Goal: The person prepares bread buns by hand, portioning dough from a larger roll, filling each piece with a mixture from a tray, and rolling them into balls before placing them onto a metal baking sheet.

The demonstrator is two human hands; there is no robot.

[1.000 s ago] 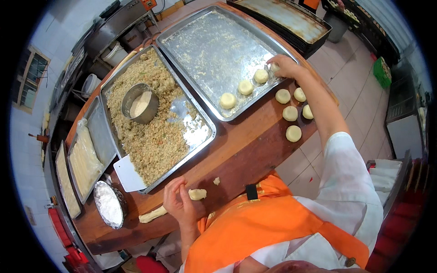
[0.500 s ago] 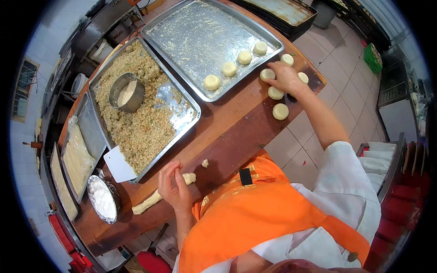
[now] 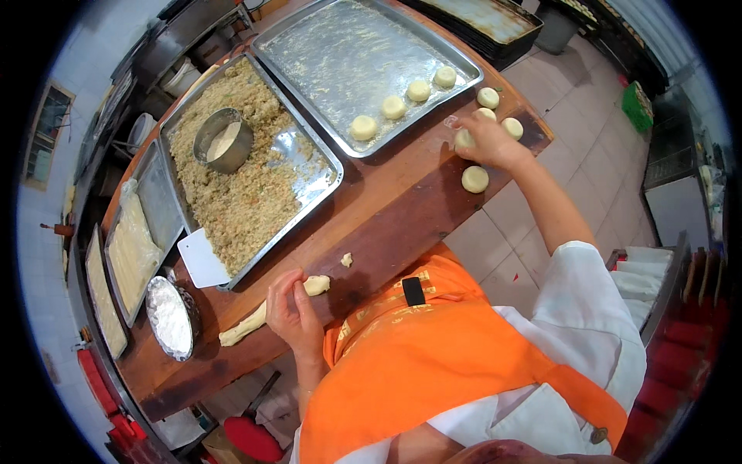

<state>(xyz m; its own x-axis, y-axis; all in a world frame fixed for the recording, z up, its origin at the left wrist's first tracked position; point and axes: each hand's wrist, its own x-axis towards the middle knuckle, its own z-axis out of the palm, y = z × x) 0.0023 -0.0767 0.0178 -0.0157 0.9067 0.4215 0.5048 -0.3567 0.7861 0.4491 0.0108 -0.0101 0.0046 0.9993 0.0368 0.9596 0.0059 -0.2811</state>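
My right hand [image 3: 495, 143] is at the right end of the wooden table, fingers closed around a round, pale dough cake [image 3: 464, 139]. Several more cakes sit about it, among them one nearer me [image 3: 474, 179] and one just beyond the hand [image 3: 488, 97]. My left hand [image 3: 296, 313] hovers over or rests on a dough rope [image 3: 243, 326] near the front edge; I cannot tell which. Its fingers are curled with the tips together, and anything between them is hidden. A small dough scrap [image 3: 346, 260] lies to its right.
A floured metal tray [image 3: 325, 69] carries several dough cakes along its near edge. Beside it, a tray of grainy filling [image 3: 232, 209] holds a metal bowl [image 3: 224, 141] and a white scraper [image 3: 202, 259]. A bowl of white powder [image 3: 170, 319] and wrapped dough strips [image 3: 131, 247] are at left.
My right hand has shifted slightly nearer me, onto another cake. The cake at its fingertips has left its spot, and one now shows just beyond the hand. The view moved slightly; my left hand stays.
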